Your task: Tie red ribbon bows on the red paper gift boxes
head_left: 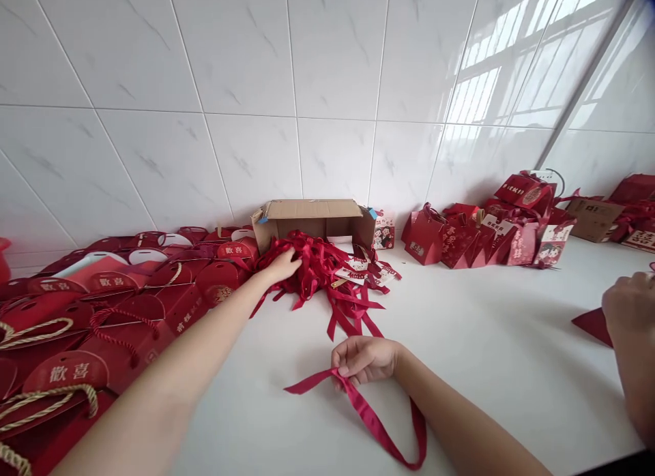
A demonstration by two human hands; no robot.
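Note:
My right hand [366, 360] pinches a red ribbon [376, 425] near one end over the white table. A short tail sticks out left of the fingers, and the rest hangs in a loop that passes by the wrist. My left hand [283, 266] reaches forward to a tangled heap of red ribbons [314, 268], its fingers apart and touching the heap. Some of its fingertips are hidden among the ribbons. The heap spills from an open cardboard box [317, 209] lying on its side against the wall. Printed cards [355, 270] lie among the ribbons.
Rows of red gift boxes [123, 319] with cord handles fill the left side. More red gift bags [473, 241] stand along the tiled wall at the right. Another person's hand [632, 305] holds a red piece at the right edge. A brown carton [593, 219] sits farther back.

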